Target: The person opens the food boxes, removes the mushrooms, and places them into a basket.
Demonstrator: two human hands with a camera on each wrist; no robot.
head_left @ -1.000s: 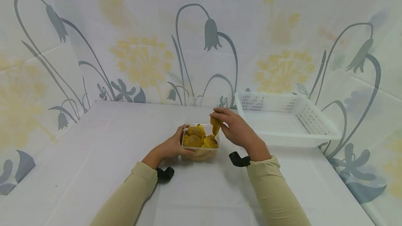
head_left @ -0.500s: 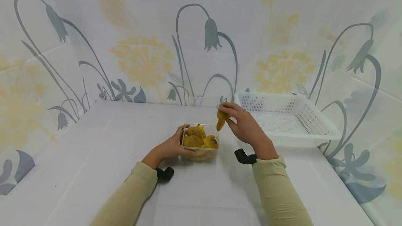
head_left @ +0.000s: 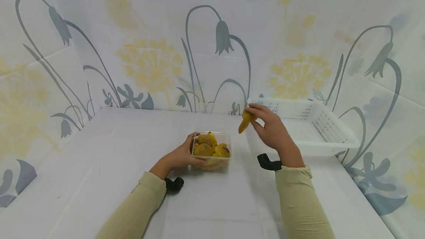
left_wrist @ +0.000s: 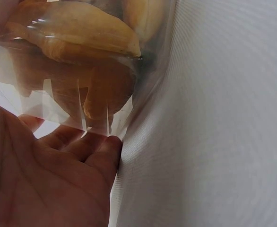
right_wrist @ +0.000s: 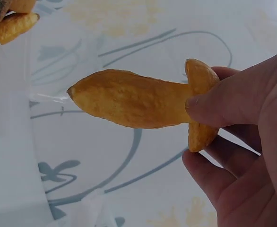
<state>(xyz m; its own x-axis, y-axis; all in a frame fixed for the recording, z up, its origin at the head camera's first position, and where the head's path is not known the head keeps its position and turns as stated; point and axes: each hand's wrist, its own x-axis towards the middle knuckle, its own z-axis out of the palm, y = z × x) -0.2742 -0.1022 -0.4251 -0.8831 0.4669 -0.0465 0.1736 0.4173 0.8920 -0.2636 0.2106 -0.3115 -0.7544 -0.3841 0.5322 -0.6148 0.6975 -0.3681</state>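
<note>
A clear plastic box (head_left: 216, 164) full of yellow-brown mushrooms (head_left: 204, 149) stands on the white table. My left hand (head_left: 182, 155) grips its left side, with the thumb along the front and fingers behind. Through the clear wall the left wrist view shows mushrooms (left_wrist: 82, 33) packed inside. My right hand (head_left: 270, 126) is raised between the box and a white basket, pinching one yellow mushroom (head_left: 245, 121) by its cap. In the right wrist view the thumb lies where cap meets stem, and the mushroom's stem (right_wrist: 129, 99) points away from the hand.
The white perforated basket (head_left: 332, 144) stands at the back right, partly behind my right hand. A transparent container (head_left: 206, 107) is at the back of the table (head_left: 116, 180), against the flower-printed cloth (head_left: 152, 65). Black wrist mounts (head_left: 174, 184) stick out inward from both wrists.
My right hand has moved right and slightly up, carrying the mushroom from over the box to the front left of the basket. My left hand and the box have stayed in place.
</note>
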